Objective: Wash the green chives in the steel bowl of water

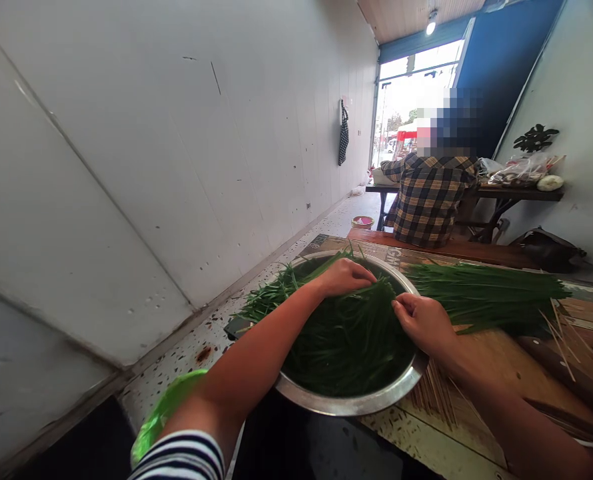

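A wide steel bowl [356,403] sits at the table's left edge, filled with long green chives [341,340]. My left hand [344,277] reaches over the bowl's far side, fingers pinched on a few chive blades. My right hand [424,321] hovers over the bowl's right rim, fingers closed on the same thin blades, so the strand runs between both hands. More chive leaves spill over the bowl's far left rim.
A big bundle of chives [486,293] lies on the wooden table [501,363] to the right, with thin bamboo skewers [434,393] and a dark-handled knife [566,373]. A person in a plaid shirt [429,200] sits ahead. Green plastic bag [164,410] at lower left; white wall on the left.
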Demonstrator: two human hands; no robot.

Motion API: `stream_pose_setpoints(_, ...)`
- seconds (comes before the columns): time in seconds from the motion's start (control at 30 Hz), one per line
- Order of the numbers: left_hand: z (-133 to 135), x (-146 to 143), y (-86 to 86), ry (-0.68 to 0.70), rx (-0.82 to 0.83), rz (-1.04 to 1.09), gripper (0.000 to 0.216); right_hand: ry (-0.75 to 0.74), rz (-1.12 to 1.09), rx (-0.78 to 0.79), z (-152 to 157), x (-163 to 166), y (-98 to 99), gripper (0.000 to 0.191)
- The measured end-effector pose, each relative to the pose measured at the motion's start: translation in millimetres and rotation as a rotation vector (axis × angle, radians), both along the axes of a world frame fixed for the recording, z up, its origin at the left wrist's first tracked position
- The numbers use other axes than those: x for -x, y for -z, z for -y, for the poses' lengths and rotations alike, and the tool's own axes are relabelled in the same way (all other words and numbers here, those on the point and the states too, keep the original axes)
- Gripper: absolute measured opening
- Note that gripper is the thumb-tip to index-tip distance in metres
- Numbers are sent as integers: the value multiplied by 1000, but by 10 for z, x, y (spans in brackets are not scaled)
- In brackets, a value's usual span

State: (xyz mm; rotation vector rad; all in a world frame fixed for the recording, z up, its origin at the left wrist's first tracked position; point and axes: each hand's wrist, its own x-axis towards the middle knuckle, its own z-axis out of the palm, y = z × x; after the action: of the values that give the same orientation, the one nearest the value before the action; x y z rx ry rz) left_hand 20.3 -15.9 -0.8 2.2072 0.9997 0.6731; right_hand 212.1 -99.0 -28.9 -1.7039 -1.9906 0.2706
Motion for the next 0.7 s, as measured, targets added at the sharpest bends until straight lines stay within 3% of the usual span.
stream_pose_setpoints(0.07,9,30,-74,-58,-72,-66,27,0,2,-9,-3,-1,11,31)
stream_pose_setpoints(0.2,-53,71,-52,-366,-170,-236,23,7,8,-24,8,0,15,28)
stream_pose_setpoints(0.33,-91,43,77,-261,-92,-378,20,3,25,-26,29,14,-18,26)
stream_pose_setpoints(0.43,-81,-1,133,-219,-84,-360,12,2,22,-39,35,23,-34,25)
stream_pose_setpoints(0.7,-51,-54,93,-299,-78,-206,18,16,25,-13,42,40,-58,25)
